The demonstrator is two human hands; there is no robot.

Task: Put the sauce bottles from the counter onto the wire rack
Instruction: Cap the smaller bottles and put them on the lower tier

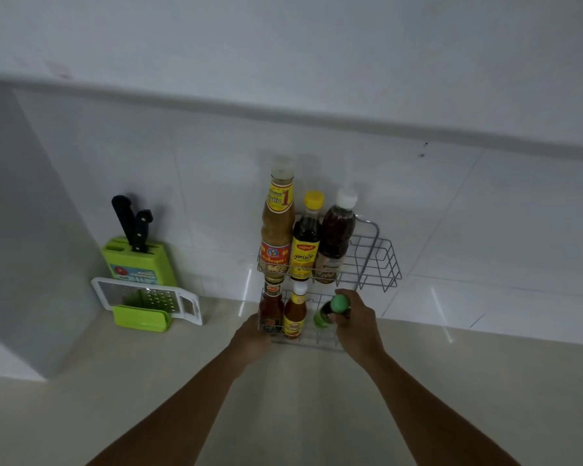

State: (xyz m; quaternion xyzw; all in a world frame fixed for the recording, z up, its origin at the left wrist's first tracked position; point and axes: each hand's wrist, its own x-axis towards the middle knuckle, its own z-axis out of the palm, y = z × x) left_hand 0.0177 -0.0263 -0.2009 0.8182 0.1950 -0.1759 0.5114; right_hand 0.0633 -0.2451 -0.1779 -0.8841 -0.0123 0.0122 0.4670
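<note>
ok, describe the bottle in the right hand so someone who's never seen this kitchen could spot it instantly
Find the two-tier wire rack against the white tiled wall, right of the green knife block. On its lower tier, right of two red-sauce bottles, the right hand grips a small green bottle. It is the only green bottle with a green cap, and it is tilted while the others stand upright.

At frame centre, a green-capped bottle [330, 311] is gripped by the right hand [357, 322] at the wire rack's [379, 260] lower tier, whose left corner is touched by the left hand [253, 339].
</note>
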